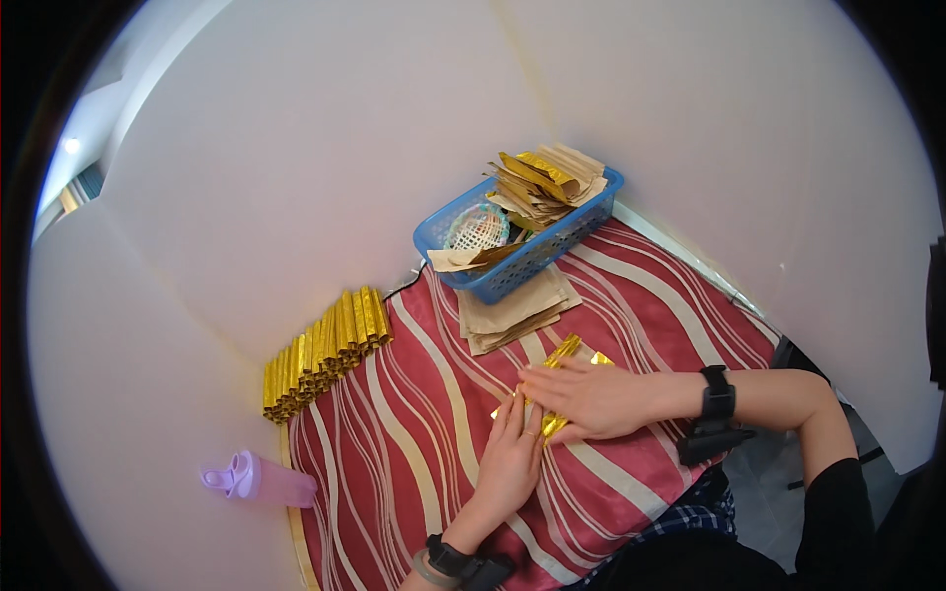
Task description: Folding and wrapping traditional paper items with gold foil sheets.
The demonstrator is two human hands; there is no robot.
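A piece of gold foil paper [565, 349] lies on the striped red tablecloth before me, seemingly a partly rolled tube with its middle hidden beneath my hands. My right hand [596, 399] rests flat across it, its fingers stretched out to the left. My left hand [511, 455] touches the paper's near left side, with fingers extended and close to the right fingertips. Small gold and tan corners of paper show around both hands. Just beyond them sits a stack of tan paper sheets [517, 313], partly under a basket.
The blue plastic basket [532, 264] at the back holds loose tan and gold papers [552, 182] and a small woven basket [477, 229]. Many gold paper tubes [330, 350] are piled along the left edge. A purple bottle [266, 481] stands at left. Pale walls rise behind the table.
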